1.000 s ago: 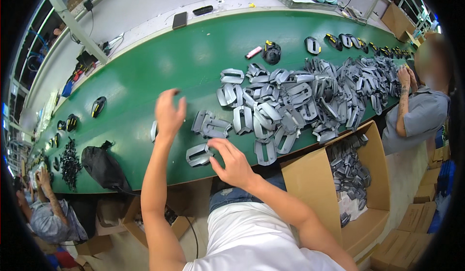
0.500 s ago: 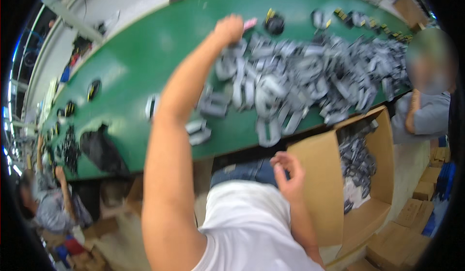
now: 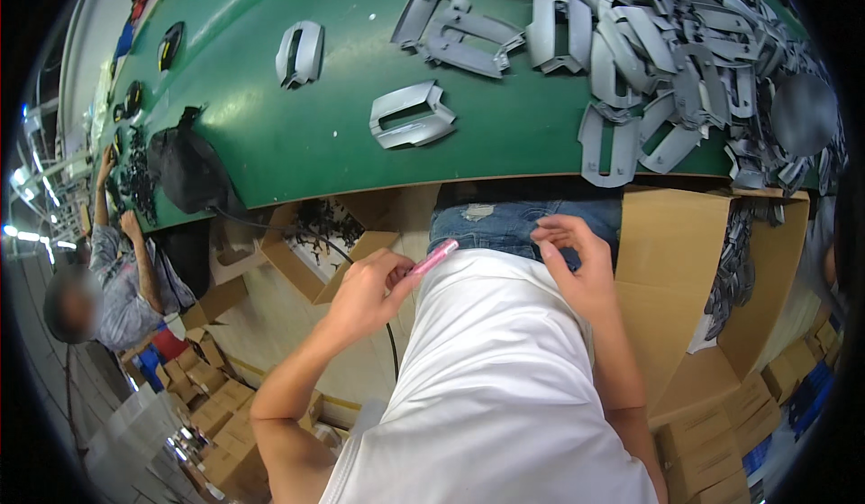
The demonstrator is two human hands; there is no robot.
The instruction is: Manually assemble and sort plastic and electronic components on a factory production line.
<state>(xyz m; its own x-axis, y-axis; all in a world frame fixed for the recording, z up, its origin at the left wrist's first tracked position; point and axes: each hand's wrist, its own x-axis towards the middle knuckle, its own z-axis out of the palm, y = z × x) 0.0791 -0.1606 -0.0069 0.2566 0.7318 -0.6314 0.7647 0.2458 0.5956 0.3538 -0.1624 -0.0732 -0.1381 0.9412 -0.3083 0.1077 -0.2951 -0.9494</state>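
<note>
My left hand [image 3: 365,292] is closed round a slim pink stick-like thing [image 3: 439,256], whose exact kind I cannot make out. It is held in front of my white shirt, at waist height. My right hand [image 3: 581,265] hovers at the other side of my waist, fingers loosely curved and apart, with nothing visible in it. Beyond my hands, one grey plastic frame [image 3: 414,114] with a long slot lies near the table's front edge. A second grey frame [image 3: 300,54] lies farther left, and a large pile of such frames [image 3: 622,54] covers the right side.
The green table [image 3: 243,90] curves across the front. A black bag [image 3: 189,166] sits at its left edge, with a black cable [image 3: 394,351] hanging nearby. Open cartons stand left [image 3: 333,292] and right [image 3: 667,279] of me, holding dark and grey parts. A co-worker [image 3: 126,297] sits at far left.
My left hand has come back from the far side of the table to my waist, bringing the pink thing along. The view has tipped down toward my body; my right hand stays near my waist.
</note>
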